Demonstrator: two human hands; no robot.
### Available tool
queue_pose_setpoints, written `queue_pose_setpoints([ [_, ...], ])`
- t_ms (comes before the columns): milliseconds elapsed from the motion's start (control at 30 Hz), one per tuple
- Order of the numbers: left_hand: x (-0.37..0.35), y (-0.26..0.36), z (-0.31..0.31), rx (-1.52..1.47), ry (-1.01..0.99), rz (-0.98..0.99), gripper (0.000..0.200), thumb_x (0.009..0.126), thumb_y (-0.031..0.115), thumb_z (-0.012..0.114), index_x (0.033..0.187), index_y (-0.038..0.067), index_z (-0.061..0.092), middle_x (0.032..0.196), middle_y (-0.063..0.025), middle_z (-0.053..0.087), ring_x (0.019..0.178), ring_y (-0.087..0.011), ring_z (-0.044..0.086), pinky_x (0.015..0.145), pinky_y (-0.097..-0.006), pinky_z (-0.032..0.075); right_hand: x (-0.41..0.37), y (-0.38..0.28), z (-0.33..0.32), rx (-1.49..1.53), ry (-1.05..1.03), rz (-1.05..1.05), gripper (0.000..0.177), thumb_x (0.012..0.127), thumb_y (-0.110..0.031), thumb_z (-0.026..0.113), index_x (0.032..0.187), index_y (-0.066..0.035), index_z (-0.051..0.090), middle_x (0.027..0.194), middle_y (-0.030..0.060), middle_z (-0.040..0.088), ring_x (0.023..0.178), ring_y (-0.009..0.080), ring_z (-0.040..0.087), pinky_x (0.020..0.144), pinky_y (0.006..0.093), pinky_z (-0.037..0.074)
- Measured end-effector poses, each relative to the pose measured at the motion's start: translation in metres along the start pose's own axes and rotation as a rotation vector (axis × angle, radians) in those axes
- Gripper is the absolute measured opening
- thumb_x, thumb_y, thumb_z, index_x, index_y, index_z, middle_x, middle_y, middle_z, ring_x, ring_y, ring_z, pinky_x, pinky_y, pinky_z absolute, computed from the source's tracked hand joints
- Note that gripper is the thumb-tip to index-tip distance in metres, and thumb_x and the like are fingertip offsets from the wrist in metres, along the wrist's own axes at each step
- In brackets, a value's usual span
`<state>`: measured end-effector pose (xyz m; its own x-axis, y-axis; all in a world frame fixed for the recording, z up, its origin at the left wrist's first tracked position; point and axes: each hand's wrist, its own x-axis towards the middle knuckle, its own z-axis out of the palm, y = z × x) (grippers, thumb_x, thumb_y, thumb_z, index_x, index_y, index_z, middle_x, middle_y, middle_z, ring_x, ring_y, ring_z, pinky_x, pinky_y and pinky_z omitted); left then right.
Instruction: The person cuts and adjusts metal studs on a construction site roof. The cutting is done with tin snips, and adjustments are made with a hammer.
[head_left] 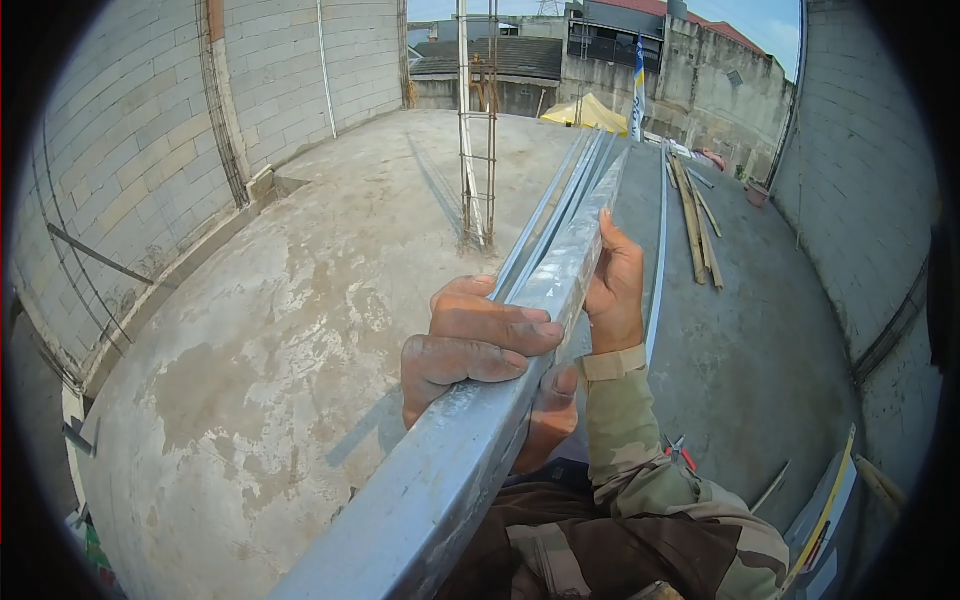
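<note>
A long silvery metal bar (450,465) runs from the bottom edge up and away to the right, close to the camera. My left hand (480,350) is wrapped round it, fingers over the top face and thumb on the near side. Farther along, my right hand (617,280) grips the bar's right side, thumb pointing up; its other fingers are mostly hidden behind the bar. Beyond it, several thin metal profiles (560,205) lie side by side on the concrete floor (250,350).
Rebar column (478,130) rises ahead. Wooden strips (695,220) and a long metal strip (660,240) lie right. Red-handled pliers (682,455) are near my sleeve. Block walls (130,120) flank the floor; a yellow cover (588,113) and a flag (638,90) stand at the back.
</note>
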<state>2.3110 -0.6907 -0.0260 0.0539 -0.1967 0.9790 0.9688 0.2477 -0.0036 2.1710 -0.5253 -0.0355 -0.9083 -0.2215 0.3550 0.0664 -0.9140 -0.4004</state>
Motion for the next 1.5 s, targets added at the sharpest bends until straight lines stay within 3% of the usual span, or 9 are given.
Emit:
queue_pose_setpoints([
  [267,-0.015,-0.031,0.036,0.028,0.001,-0.188,0.049,0.081,0.016,0.086,0.105,0.013,0.044,0.096,-0.0065,0.068,0.098,-0.0217,0.066,0.11,-0.0524,0.037,0.061,-0.017,-0.048,-0.059,0.074,0.017,0.013,0.1,-0.015,0.062,0.107,-0.004,0.062,0.098,0.009,0.068,0.092,0.025,0.069,0.086,0.0451,0.058],
  [733,-0.081,-0.239,0.116,0.014,-0.076,-0.5,0.039,0.083,0.001,0.076,0.108,0.007,0.047,0.109,-0.0105,0.066,0.113,-0.0257,0.063,0.118,-0.0558,0.03,0.271,-0.061,-0.204,-0.293,0.327,0.12,0.023,0.094,-0.013,0.062,0.112,0.001,0.056,0.103,0.0128,0.063,0.094,0.0289,0.066,0.086,0.0484,0.057],
  [933,-0.113,-0.245,0.112,0.034,-0.1,-0.601,0.034,0.086,0.0,0.072,0.109,0.005,0.048,0.112,-0.0125,0.066,0.117,-0.0272,0.062,0.118,-0.0544,0.032,0.263,-0.044,-0.247,-0.247,0.331,0.138,0.025,0.098,-0.017,0.063,0.114,0.001,0.056,0.102,0.0128,0.064,0.094,0.0273,0.066,0.086,0.0473,0.057],
  [1000,-0.113,-0.243,0.114,0.068,-0.034,-0.67,0.033,0.086,0.0,0.072,0.108,0.004,0.048,0.11,-0.0135,0.066,0.12,-0.0304,0.061,0.117,-0.0519,0.034,0.262,-0.039,-0.235,-0.257,0.342,0.138,0.03,0.099,-0.023,0.061,0.12,-0.002,0.055,0.112,0.0182,0.063,0.103,0.0325,0.064,0.095,0.0532,0.052],
  [1133,-0.104,-0.23,0.125,0.0,0.045,-0.767,0.025,0.095,0.01,0.068,0.11,0.0,0.05,0.126,-0.0172,0.058,0.13,-0.0337,0.054,0.112,-0.0484,0.039,0.21,-0.024,-0.189,-0.043,0.276,0.197,0.03,0.101,-0.025,0.061,0.117,0.0,0.054,0.11,0.0185,0.061,0.105,0.0322,0.064,0.092,0.0505,0.053],
  [1200,-0.121,-0.227,0.118,0.129,-0.151,-0.745,0.032,0.101,0.015,0.061,0.124,-0.001,0.047,0.135,-0.0191,0.051,0.136,-0.0306,0.046,0.113,-0.0459,0.038,0.167,-0.008,-0.16,-0.047,0.249,0.256,0.028,0.099,-0.025,0.065,0.113,-0.001,0.057,0.103,0.0157,0.062,0.097,0.029,0.066,0.084,0.0458,0.056],
  [1333,-0.165,-0.195,0.116,0.02,0.035,-1.027,0.051,0.102,0.023,0.06,0.141,-0.005,0.041,0.145,-0.0189,0.044,0.133,-0.0271,0.047,0.114,-0.0421,0.036,0.108,0.039,-0.154,-0.174,0.197,0.307,0.023,0.094,-0.021,0.07,0.1,0.0,0.062,0.083,0.0109,0.062,0.074,0.025,0.067,0.067,0.0416,0.056],
  [1400,-0.189,-0.168,0.106,-0.044,0.234,-1.323,0.056,0.102,0.027,0.061,0.143,-0.005,0.039,0.144,-0.0183,0.046,0.131,-0.0263,0.048,0.114,-0.043,0.036,0.104,0.071,-0.189,-0.317,0.371,0.344,0.018,0.093,-0.013,0.066,0.097,0.003,0.06,0.081,0.0154,0.064,0.07,0.0287,0.066,0.065,0.0408,0.057],
  [1500,-0.212,-0.114,0.065,-0.068,0.134,-1.986,0.063,0.102,0.03,0.06,0.148,-0.006,0.037,0.143,-0.0203,0.051,0.132,-0.0303,0.05,0.112,-0.0453,0.039,0.087,0.1,-0.217,-0.201,0.565,0.47,0.015,0.088,-0.007,0.064,0.096,0.005,0.059,0.079,0.0165,0.062,0.067,0.0311,0.064,0.062,0.046,0.056],
])
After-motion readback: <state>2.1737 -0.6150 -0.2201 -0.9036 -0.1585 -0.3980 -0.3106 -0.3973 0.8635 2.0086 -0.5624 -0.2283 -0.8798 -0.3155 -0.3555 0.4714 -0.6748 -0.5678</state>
